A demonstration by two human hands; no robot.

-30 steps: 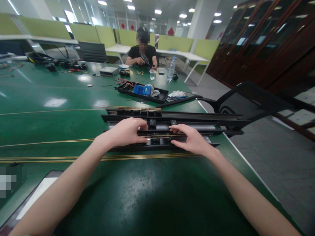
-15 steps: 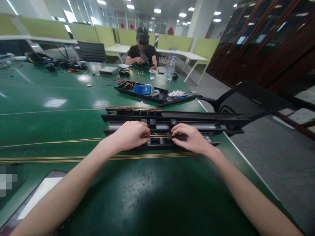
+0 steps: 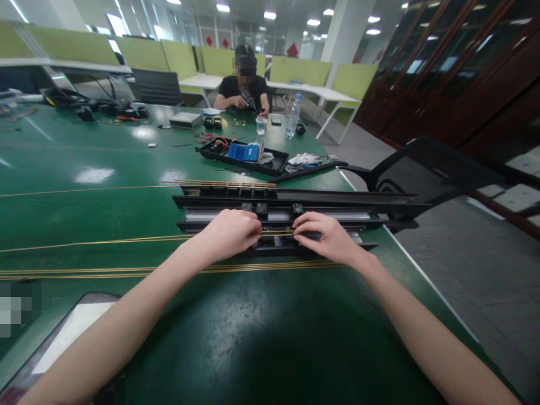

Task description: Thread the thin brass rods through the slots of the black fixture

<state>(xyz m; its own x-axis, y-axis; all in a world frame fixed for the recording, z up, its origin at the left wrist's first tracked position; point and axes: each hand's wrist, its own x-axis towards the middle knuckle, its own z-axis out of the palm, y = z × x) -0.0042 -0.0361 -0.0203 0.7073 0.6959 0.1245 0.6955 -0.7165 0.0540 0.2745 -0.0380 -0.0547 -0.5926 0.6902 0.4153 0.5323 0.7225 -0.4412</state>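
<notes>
The left hand (image 3: 234,233), spread earlier, now pinches the golden rods (image 3: 277,232) over the near black rail (image 3: 270,251); whether the right hand (image 3: 327,239) grips them cannot be told. A black tray (image 3: 278,163) lies farther back on the desk (image 3: 253,337).

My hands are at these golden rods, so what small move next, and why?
Perhaps steady the golden rods with your right hand: it sits right at them over the near black rail, opposite your left hand. Whether either grips firmly isn't clear.
</notes>
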